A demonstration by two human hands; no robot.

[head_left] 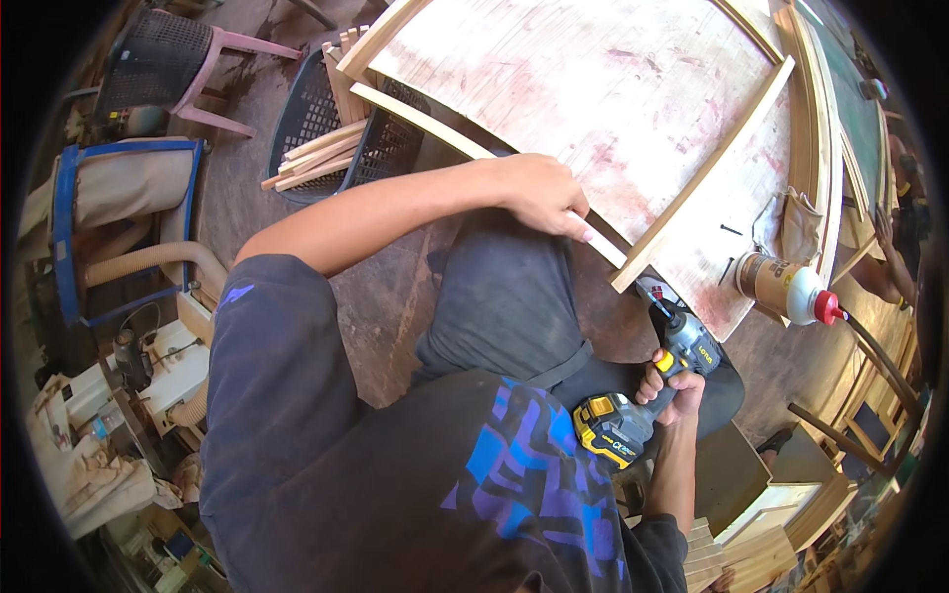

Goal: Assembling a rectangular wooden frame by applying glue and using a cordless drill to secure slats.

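My right hand is closed round the grip of a cordless drill driver, black and grey with a yellow and black battery. Its bit points up and away, close to the corner where two wooden strips meet; I cannot tell whether it touches the wood. With the fingers wrapped over it, my left hand grips a narrow wooden strip along the near edge of the worktable. A second strip runs away from that corner across the stained top. Both strips look like parts of one frame.
On the table's right lie a small dark screw, a cloth and a glue bottle with a red cap. A dark plastic basket holds wooden sticks. A chair stands far left. Another person's hand shows at far right.
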